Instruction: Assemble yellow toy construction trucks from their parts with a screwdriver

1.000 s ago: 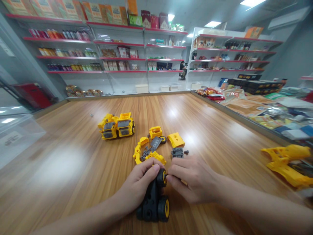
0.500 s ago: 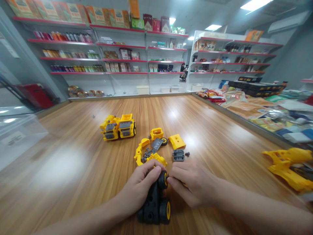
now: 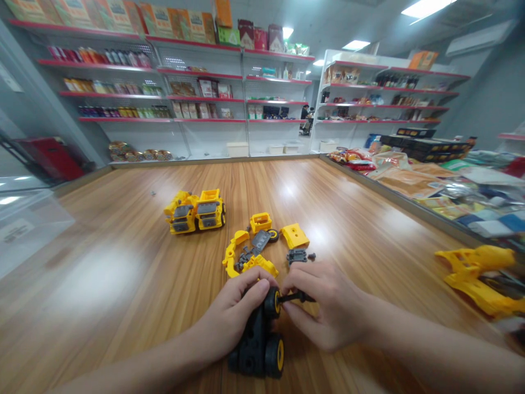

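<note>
My left hand (image 3: 241, 303) is closed around a black toy truck chassis (image 3: 251, 342), its thumb by the front wheel (image 3: 272, 302). The chassis has black tyres with yellow hubs, including a rear wheel (image 3: 274, 355) nearer me. My right hand (image 3: 328, 306) grips a small black screwdriver (image 3: 293, 297), whose thin tip meets the front wheel's hub. Just beyond the hands lie a curved yellow arm piece (image 3: 231, 254), a grey plate (image 3: 261, 241), a loose wheel (image 3: 273, 236), a yellow cover (image 3: 296, 235) and a grey block (image 3: 296, 256) beside a small dark screw (image 3: 312, 256).
Two assembled yellow toy trucks (image 3: 194, 213) stand to the left on the wooden table (image 3: 123, 317). A larger yellow toy (image 3: 478, 273) lies at the right edge. A clear plastic bin (image 3: 33, 230) is on the left, packaged goods (image 3: 410, 180) on the right. Stocked shelves (image 3: 197, 98) line the back.
My right hand's fingers have shifted on the screwdriver, so more of its dark shaft shows at the wheel. The chassis stays in my left hand; the view has moved slightly.
</note>
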